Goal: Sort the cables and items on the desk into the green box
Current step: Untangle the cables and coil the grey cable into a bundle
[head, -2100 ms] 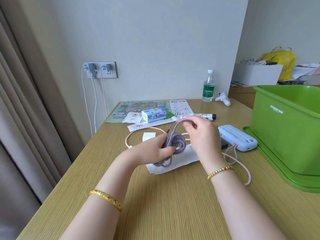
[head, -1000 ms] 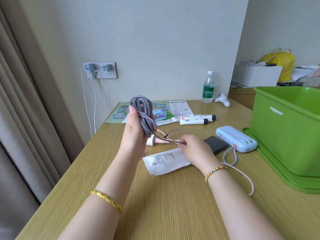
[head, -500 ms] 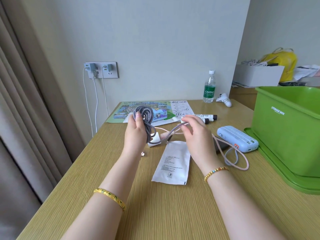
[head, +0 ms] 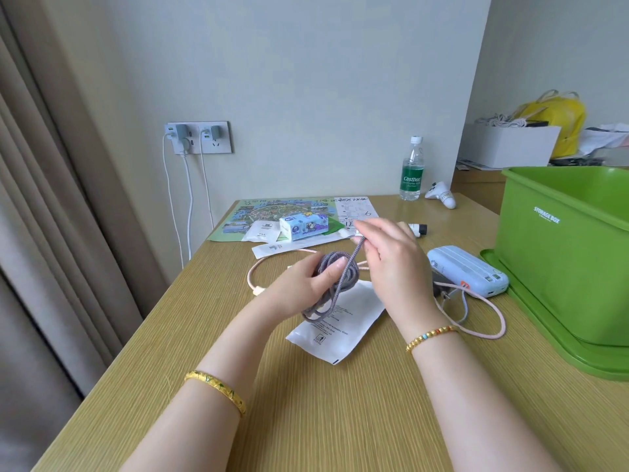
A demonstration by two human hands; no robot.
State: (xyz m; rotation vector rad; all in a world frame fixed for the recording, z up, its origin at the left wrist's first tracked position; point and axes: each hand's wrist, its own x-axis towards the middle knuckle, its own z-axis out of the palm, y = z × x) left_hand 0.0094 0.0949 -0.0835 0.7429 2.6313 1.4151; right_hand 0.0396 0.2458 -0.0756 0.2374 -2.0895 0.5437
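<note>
My left hand (head: pixel 306 287) grips a coiled grey braided cable (head: pixel 332 291) above a white plastic pouch (head: pixel 340 321) on the desk. My right hand (head: pixel 391 264) pinches the loose end of the same cable near its plug and holds it up. A pink cable (head: pixel 490 330) lies looped on the desk around both hands. A light blue power bank (head: pixel 466 274) rests to the right, with a dark flat item partly hidden behind my right hand. The green storage box (head: pixel 561 253) stands at the right on its green lid (head: pixel 578 352).
At the back of the desk lie a colourful map sheet (head: pixel 252 216), a small blue printed carton (head: pixel 303 226), white sachets (head: pixel 263 231), a tube (head: pixel 417 229), a water bottle (head: pixel 412 172) and a white controller (head: pixel 442 195). Chargers hang from the wall socket (head: pixel 199 137).
My left hand has lowered the grey coil from upright down over the pouch. My right hand has raised the cable's loose end across the coil. The pink cable has shifted slightly.
</note>
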